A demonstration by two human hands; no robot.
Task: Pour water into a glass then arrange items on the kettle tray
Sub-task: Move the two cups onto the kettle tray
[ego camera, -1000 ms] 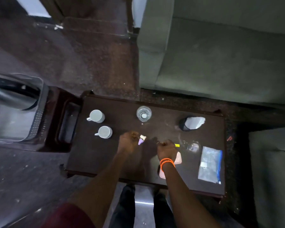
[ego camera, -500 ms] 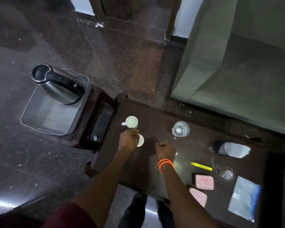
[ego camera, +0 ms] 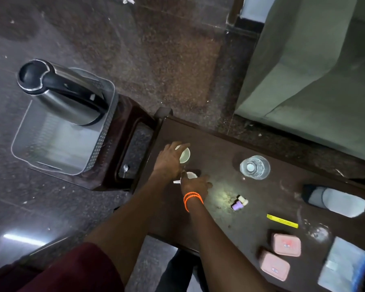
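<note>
A steel kettle point(ego camera: 65, 91) with a black handle stands in the grey kettle tray point(ego camera: 51, 161) on a small stand left of the dark table point(ego camera: 230, 218). My left hand point(ego camera: 169, 160) wraps around a white cup point(ego camera: 185, 154) near the table's left end. Just in front of it, my right hand point(ego camera: 195, 183), with an orange band at the wrist, rests over a second white cup point(ego camera: 191, 175). A glass of water point(ego camera: 255, 167) stands in the table's middle, towards the back. Two small sachets point(ego camera: 239, 202), one purple and one white, lie loose on the table.
A yellow stick packet point(ego camera: 282, 221), two pink boxes point(ego camera: 286, 245), a clear plastic bag point(ego camera: 343, 268) and a dark and white object point(ego camera: 333, 200) lie on the right half. A green sofa point(ego camera: 314, 70) stands behind the table. The floor is dark stone.
Both hands have let go of the small sachets and moved left to the two cups. The view has swung left, bringing the kettle and tray fully in.
</note>
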